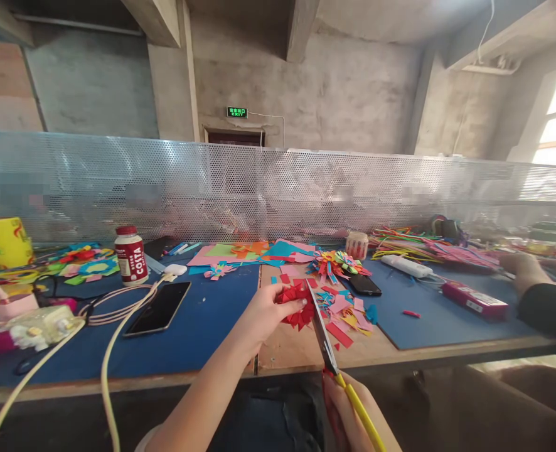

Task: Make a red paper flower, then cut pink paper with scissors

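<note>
My left hand [265,314] is closed on a red paper flower [297,304] with cut, pointed petals, held just above the table's front edge. My right hand [348,411] grips yellow-handled scissors [325,342] low in the view. Their blades point up and away, and the tips reach the right side of the red flower. Small scraps of red, pink, blue and yellow paper [344,311] lie on the bare wood right beside the flower.
A black phone [158,307] and white cables [113,314] lie on the blue mat at left, beside a Costa bottle [130,255]. A second phone [363,285], finished paper flowers [337,263], a red box [474,299] and another person's arm [532,282] are at right. A perforated metal screen [278,188] backs the table.
</note>
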{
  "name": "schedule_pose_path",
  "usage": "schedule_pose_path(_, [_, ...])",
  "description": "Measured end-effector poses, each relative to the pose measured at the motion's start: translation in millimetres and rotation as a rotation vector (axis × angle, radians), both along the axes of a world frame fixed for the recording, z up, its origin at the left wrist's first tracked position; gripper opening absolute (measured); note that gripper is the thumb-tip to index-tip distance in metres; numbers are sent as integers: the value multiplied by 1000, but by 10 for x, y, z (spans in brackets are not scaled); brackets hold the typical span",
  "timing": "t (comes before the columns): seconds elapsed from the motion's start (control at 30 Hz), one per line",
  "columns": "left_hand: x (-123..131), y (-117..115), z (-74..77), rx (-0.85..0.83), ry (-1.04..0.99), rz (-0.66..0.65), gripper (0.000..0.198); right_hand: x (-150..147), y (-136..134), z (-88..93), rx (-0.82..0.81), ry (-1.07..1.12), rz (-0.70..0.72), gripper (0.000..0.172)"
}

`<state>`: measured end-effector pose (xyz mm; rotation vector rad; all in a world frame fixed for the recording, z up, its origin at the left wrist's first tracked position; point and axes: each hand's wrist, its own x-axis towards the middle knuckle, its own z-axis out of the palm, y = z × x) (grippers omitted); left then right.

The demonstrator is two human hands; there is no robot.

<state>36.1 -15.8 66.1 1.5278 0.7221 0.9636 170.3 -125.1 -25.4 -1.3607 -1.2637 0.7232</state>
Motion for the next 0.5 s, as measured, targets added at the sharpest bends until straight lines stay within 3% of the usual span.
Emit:
schedule_pose_path(0.33, [-42, 89, -98, 9, 7, 32, 34, 50, 5, -4, -7, -70, -1, 56])
schedule_pose_path(0.5, [-64, 45, -70, 45, 33, 68, 33, 76, -73, -92, 54, -27, -14, 55])
